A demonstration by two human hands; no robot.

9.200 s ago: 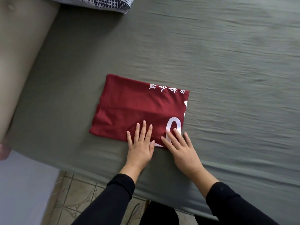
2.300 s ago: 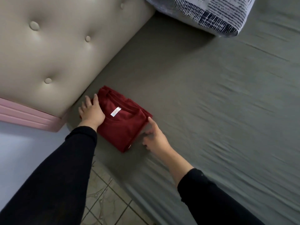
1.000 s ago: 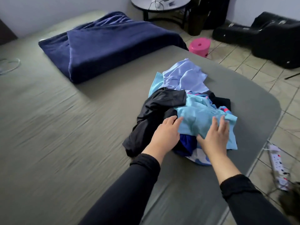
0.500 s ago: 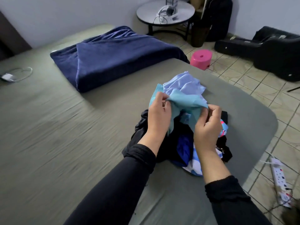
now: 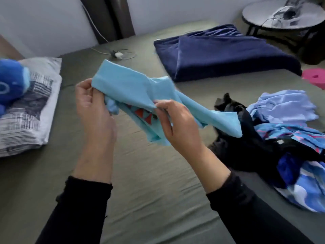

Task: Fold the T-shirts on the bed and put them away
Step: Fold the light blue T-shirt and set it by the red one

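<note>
A wide stretch of bare grey-green bed lies open below the person's raised arms, bounded by a striped pillow at the left, a folded navy blanket at the far side and a loose heap of clothes at the right. The left hand and right hand each pinch the soft, crumpled light-blue T-shirt with curled fingers, holding it in the air above the bed. Its long axis runs from upper left down to the right, where its end hangs beside the heap
</note>
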